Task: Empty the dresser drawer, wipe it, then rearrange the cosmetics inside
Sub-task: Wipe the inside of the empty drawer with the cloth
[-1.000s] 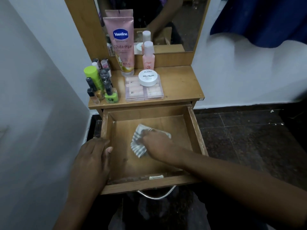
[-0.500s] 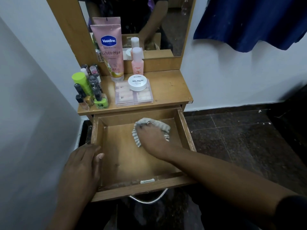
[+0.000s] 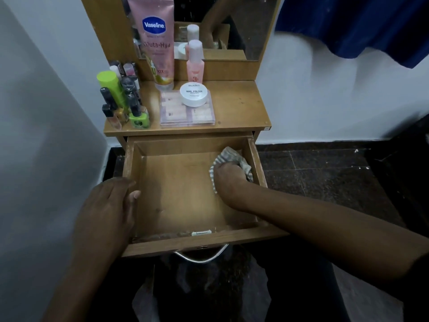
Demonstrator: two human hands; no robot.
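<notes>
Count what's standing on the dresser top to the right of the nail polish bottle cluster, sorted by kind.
Pink tube: 1
Pink bottle: 1
White jar: 1
Flat clear case: 1
Total: 4

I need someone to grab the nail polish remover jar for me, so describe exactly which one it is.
Look at the wooden dresser top below the mirror. In its middle lies a flat clear palette, and the jar sits on its far right corner. It is the only low, round, white tub, its lid printed "NAIL POLISH".
</notes>
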